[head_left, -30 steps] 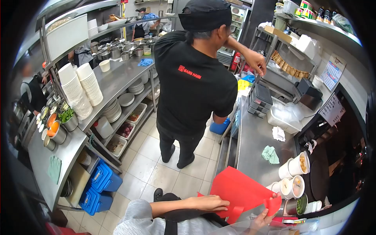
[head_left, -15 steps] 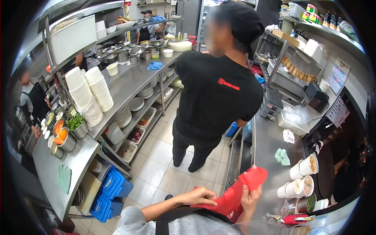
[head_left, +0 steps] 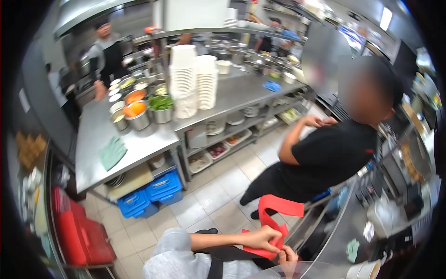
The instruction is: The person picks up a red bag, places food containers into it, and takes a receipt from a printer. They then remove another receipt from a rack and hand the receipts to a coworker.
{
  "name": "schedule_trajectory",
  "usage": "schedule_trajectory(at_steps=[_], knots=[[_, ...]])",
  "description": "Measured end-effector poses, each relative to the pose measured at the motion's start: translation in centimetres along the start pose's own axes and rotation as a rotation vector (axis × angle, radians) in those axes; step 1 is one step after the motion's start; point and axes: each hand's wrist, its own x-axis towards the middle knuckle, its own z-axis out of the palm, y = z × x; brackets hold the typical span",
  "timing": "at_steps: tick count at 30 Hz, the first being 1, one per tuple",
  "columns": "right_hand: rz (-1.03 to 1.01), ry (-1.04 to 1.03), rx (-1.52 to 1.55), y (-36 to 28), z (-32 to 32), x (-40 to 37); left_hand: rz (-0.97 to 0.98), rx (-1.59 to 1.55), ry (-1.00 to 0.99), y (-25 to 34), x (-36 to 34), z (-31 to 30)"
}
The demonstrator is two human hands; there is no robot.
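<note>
Red cloth (head_left: 272, 235) is bunched between the two hands, with a wide strip of it standing up above them and curling over toward the right. Left hand (head_left: 262, 238) is closed on it from the left side, thumb and fingers pinching its near part. Right hand (head_left: 289, 259) is just beside, lower and to the right, fingers bent in against the bottom edge of the cloth. Part of the cloth shows under the left hand, and a small corner pokes out above that hand's wrist. Whether the right fingers grip it firmly, I cannot tell.

Right of the hands runs a metal counter (head_left: 335, 242), with a green rag (head_left: 352, 250) on it and white tubs (head_left: 364, 269) nearer the body. Beyond the hands, up and to the right, stands a person in a black shirt (head_left: 337, 153), hands together in front and apart from the cloth.

Left of the hands and farther off, two blue bins (head_left: 165, 187) sit on the floor under a steel table (head_left: 90, 139). A green cloth (head_left: 113, 152) lies on that table, near metal pots (head_left: 138, 122) of orange food and leafy greens. Well out to the left of the hands is a red container (head_left: 88, 232).
</note>
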Motion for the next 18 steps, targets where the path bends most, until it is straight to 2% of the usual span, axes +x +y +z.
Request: schedule_trajectory(at_steps=[1,2,5,8,11,15,18], knots=[[0.010,-0.020,-0.016,1.5,0.5,0.4,0.009,0.044,-0.031,-0.6,-0.4,0.6],[-0.075,0.028,-0.104,0.5,1.0,0.8,-0.025,0.035,-0.038,-0.8,-0.8,0.9],[-0.030,-0.030,0.015,-4.5,1.2,1.9,0.100,0.143,0.064,-1.1,-1.1,0.8],[0.068,-0.072,0.212,-4.9,1.5,3.0,0.068,0.133,0.093,-0.5,-1.4,0.5],[0.104,-0.175,0.210,-4.4,1.1,4.0,0.055,0.086,0.116,-0.2,-1.6,0.4],[-0.292,-0.056,0.067,-8.2,1.3,4.4,-0.017,0.101,0.112,-0.2,-1.9,0.1],[-0.370,0.088,-0.113,-8.2,0.6,3.9,-0.080,0.182,0.161,0.6,-1.7,-0.6]])
